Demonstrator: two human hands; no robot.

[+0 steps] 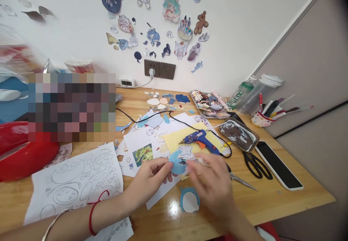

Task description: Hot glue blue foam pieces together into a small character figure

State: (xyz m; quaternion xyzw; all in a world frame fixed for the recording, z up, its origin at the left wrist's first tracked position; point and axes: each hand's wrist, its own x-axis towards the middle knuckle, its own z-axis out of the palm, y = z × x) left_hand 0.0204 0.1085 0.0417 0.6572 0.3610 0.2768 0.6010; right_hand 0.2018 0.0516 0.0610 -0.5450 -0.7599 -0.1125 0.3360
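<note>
My left hand (156, 172) pinches the edge of a light blue cutout piece (176, 164) between thumb and fingers above the papers. My right hand (213, 179) is at the piece's right side, smeared by motion. Whether its fingers hold or touch the piece cannot be made out. Below the hands, a round blue-and-white cutout figure (190, 200) lies on the wooden desk. Just beyond them, a blue glue gun (200, 139) with an orange trigger lies on its side on yellow paper (174, 138).
Scissors (240, 180) lie right of my right hand, near black-handled scissors (257, 164), a phone (280, 165) and a stained tray (239, 134). The glue gun's black cord crosses the papers. A sheet of line drawings (78, 183) lies left. A pen cup (261, 119) stands at the right.
</note>
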